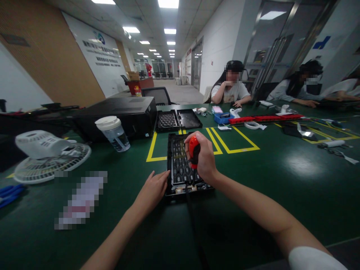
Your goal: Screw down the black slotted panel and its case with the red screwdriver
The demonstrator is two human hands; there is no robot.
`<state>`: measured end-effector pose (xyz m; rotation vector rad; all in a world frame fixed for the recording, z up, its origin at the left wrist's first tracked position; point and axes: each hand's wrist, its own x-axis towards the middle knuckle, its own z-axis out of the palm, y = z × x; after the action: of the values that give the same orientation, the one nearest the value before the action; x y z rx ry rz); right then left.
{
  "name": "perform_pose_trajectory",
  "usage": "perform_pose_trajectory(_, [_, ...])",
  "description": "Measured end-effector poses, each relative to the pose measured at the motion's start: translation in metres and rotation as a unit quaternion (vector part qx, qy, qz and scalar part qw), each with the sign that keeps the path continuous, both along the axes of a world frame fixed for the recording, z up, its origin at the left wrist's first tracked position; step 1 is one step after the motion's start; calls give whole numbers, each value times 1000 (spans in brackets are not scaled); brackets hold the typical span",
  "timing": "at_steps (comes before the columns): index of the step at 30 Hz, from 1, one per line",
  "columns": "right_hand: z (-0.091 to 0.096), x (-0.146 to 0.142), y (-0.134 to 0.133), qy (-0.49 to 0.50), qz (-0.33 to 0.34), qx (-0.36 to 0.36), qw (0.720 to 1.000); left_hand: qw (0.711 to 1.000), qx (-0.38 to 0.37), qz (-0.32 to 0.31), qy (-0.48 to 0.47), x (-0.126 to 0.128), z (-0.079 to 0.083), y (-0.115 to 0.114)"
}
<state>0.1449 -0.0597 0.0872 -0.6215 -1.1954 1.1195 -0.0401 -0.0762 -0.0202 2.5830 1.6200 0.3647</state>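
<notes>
A black open case (pixel 180 157) with rows of rounded cells inside lies on the green table in front of me. My right hand (pixel 206 159) is wrapped round the red-and-black handle of a screwdriver (pixel 194 146), held upright over the right side of the case. Its tip is hard to make out against the dark parts. Along the case's left edge rests my left hand (pixel 154 189), fingers stretched out and touching the rim, with nothing in it. Small light-coloured parts (pixel 187 190) show at the near end of the case.
Behind stands another open black case (pixel 167 120) beside a large black box (pixel 118 112). A bottle with a white lid (pixel 114 133) and a white fan (pixel 47 153) are at left. A blue tray (pixel 223 118) and red strip (pixel 264 118) lie at right; people sit across.
</notes>
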Motion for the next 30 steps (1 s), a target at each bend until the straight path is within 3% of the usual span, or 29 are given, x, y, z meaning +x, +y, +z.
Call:
perform_pose_trajectory(3, [4, 5, 4, -26, 65, -12, 997, 1000, 1, 1, 1, 0, 0, 0])
perform_pose_trajectory(6, [8, 15, 14, -60, 176, -25, 982, 1000, 3, 4, 5, 0, -1, 0])
perform_pose_trajectory(10, [11, 31, 37, -103, 365, -8, 925, 1000, 1, 5, 3, 2, 1, 0])
perform_pose_trajectory(14, [7, 33, 60, -48, 489, 30, 870, 1000, 4, 3, -3, 2, 2, -1])
perform_pose_trajectory(20, [-2, 10, 78, 42, 614, 8, 788, 1000, 12, 5, -7, 1, -2, 0])
perform_pose_trajectory(26, [-4, 0, 78, 39, 738, -3, 674, 1000, 18, 11, -3, 2, 0, -2])
perform_pose_trajectory(28, [-6, -1, 76, 49, 755, -1, 653, 1000, 24, 11, -4, 3, 2, -3])
perform_pose_trajectory(30, [-9, -2, 72, 58, 755, -7, 654, 999, 31, 9, -5, 3, 2, -3])
